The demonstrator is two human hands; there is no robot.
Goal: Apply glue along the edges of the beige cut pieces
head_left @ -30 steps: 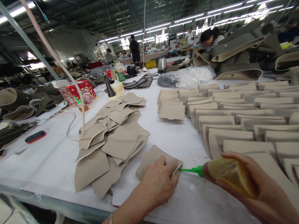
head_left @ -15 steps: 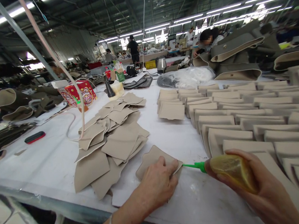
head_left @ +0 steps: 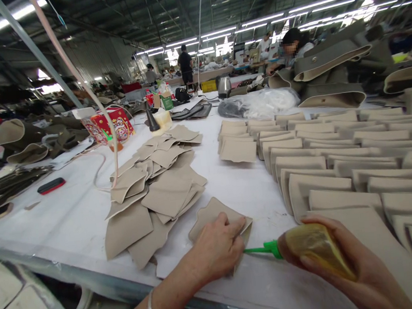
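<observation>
My left hand presses flat on a beige cut piece lying near the front of the white table. My right hand squeezes a yellowish glue bottle. The bottle's green nozzle points left and touches the lower right edge of that piece, just beside my left fingers. A loose heap of similar beige pieces lies to the left of the held piece.
Rows of overlapping beige pieces cover the table's right half. A hanging hose, a red box and a clear plastic bag stand further back. Folded grey-beige material is stacked at the far right. People work at distant tables.
The nozzle tip has slid down and left along the piece's right edge toward its lower corner. My left hand stays pressed on the piece. The view has shifted slightly.
</observation>
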